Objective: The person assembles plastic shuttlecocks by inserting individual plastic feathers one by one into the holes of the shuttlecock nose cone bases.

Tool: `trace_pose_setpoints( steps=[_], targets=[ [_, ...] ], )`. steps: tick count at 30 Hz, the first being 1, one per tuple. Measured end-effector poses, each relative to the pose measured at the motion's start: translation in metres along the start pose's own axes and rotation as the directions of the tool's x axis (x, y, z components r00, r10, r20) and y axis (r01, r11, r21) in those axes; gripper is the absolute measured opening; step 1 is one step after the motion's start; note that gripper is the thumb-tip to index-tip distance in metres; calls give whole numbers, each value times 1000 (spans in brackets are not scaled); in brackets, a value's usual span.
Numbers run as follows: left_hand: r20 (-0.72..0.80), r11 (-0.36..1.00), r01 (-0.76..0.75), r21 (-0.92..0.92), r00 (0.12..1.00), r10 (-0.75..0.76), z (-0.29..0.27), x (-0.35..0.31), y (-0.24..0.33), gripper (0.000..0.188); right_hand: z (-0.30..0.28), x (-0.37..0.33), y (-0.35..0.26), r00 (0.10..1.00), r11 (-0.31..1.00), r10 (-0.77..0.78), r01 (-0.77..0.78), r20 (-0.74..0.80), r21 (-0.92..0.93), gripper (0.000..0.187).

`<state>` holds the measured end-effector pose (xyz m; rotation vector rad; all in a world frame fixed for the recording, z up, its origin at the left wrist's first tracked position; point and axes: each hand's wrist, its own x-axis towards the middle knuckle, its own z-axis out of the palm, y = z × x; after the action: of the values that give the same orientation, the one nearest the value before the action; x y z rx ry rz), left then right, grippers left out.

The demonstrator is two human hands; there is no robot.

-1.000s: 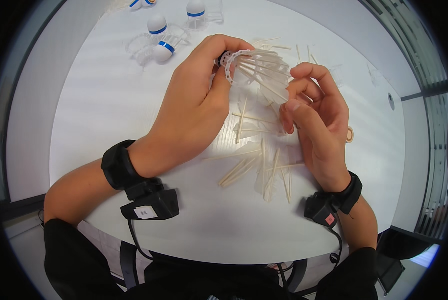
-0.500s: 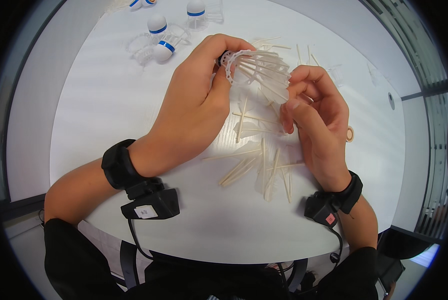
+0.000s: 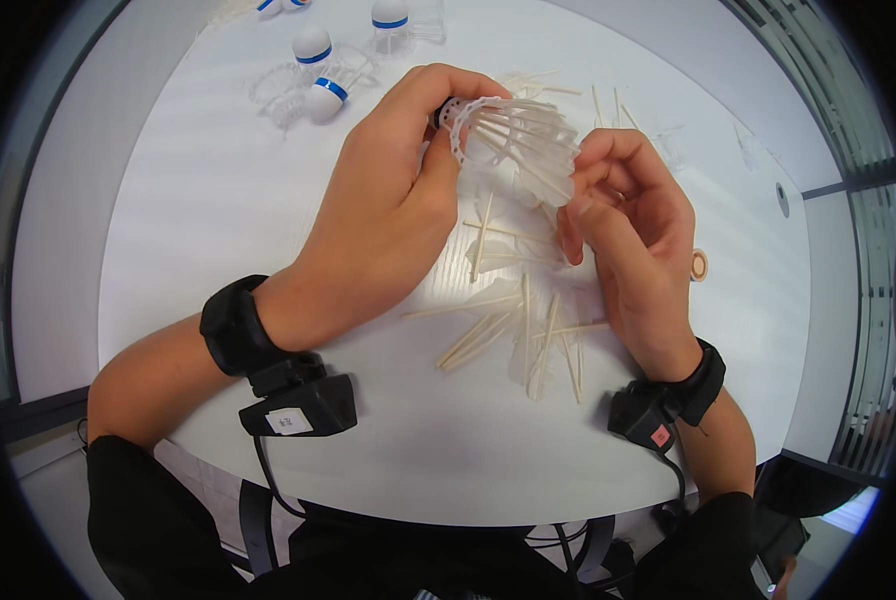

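Observation:
A white feather shuttlecock [image 3: 523, 140] lies sideways in the air above the table, its feathers spread toward the right. My left hand [image 3: 393, 195] is closed around its dark-banded base end, fingers behind and thumb in front. A white scalloped ring [image 3: 456, 135] circles the feather shafts close to that hand. At the feather tips, my right hand [image 3: 633, 215] has its thumb and curled fingers on the skirt's edge; the exact contact is partly hidden. Below them, loose feathers and pale shafts [image 3: 483, 335] are scattered on the white table [image 3: 388, 460].
Toward the back left stand several white ball-shaped heads with blue bands [image 3: 313, 45] and clear plastic skirts. More pale shafts [image 3: 618, 108] lie behind my right hand. A small tan ring [image 3: 700, 265] sits to its right. Black wrist devices [image 3: 298, 405] with cables hang from both forearms.
The shuttlecock has turned very slightly in my hands, and both hands have shifted a little. The grip looks the same.

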<state>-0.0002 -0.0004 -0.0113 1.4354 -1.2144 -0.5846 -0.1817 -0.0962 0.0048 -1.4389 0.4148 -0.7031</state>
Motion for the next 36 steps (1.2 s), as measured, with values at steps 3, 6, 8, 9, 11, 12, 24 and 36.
trace_pose_setpoints(
  steps=[3, 6, 8, 9, 11, 12, 24, 36],
  targets=[
    [-2, 1000, -14, -7, 1000, 14, 0, 0, 0, 22, -1, 0, -1, 1000, 1000, 14, -14, 9, 22, 25],
    [6, 1000, -2, -5, 1000, 2, 0, -1, 2, 22, 0, 0, 1, 1000, 1000, 3, -3, -8, 5, 25],
    [-8, 1000, -17, -3, 1000, 17, 1, 0, 2, 23, -1, 0, 1, 1000, 1000, -11, 11, 0, 27, 25],
    [-9, 1000, -15, -3, 1000, 15, 1, -1, 2, 23, -1, 0, 0, 1000, 1000, -9, 9, 1, 28, 25],
    [5, 1000, 27, 2, 1000, -27, 0, -2, 3, 23, 0, -1, -1, 1000, 999, 27, -27, -13, 25, 24],
    [-4, 1000, 8, -13, 1000, -8, 1, -2, 2, 23, 0, -1, -1, 1000, 999, 26, -26, -13, 26, 24],
    [-14, 1000, 5, -30, 1000, -5, 1, -1, -1, 23, -1, 1, 3, 1000, 1000, -2, 2, 6, 18, 16],
    [-30, 1000, -13, -16, 999, 12, 1, -1, -1, 24, -1, -3, -2, 997, 998, 54, -52, 57, -38, 15]
  ],
)
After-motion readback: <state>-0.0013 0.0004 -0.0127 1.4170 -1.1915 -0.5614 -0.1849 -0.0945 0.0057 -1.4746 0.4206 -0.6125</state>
